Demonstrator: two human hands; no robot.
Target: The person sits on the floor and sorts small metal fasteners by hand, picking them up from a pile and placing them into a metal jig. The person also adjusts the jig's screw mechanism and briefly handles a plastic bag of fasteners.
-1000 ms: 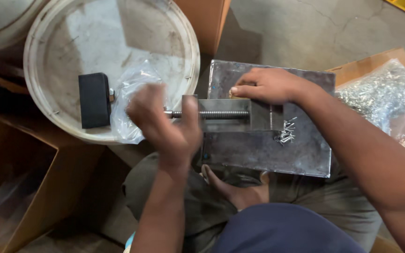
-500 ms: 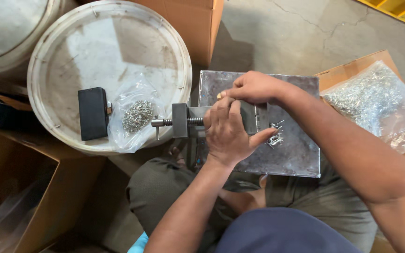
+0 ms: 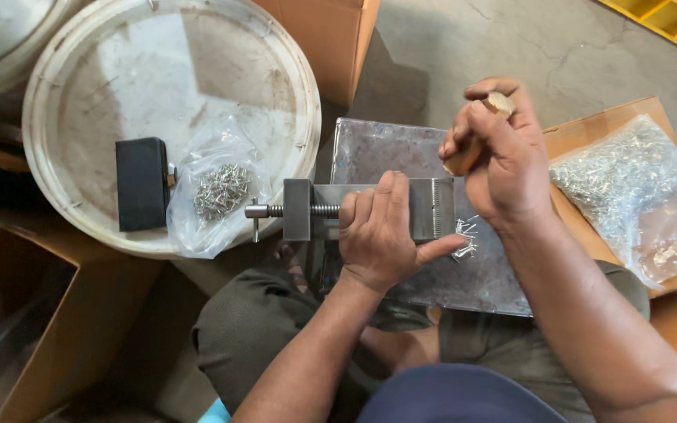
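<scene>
A small metal vise [image 3: 301,210] with a threaded screw lies on a grey steel plate [image 3: 389,153] over my lap. My left hand [image 3: 381,231] rests on top of the vise, fingers pressed down over its jaws. Raised above the plate's right side, my right hand [image 3: 499,153] is closed around a short brass-coloured rod [image 3: 481,131], whose round end sticks out at the top. A little heap of small metal pins [image 3: 464,237] lies on the plate by my left thumb.
A white bucket lid [image 3: 103,117] at the left carries a black block [image 3: 143,184] and a clear bag of pins [image 3: 217,192]. A larger bag of pins [image 3: 636,188] sits on a cardboard box [image 3: 589,129] at the right. Another open box [image 3: 33,313] stands lower left.
My left hand came from the screw handle onto the vise body. My right hand lifted off the vise and now holds the brass rod up in the air.
</scene>
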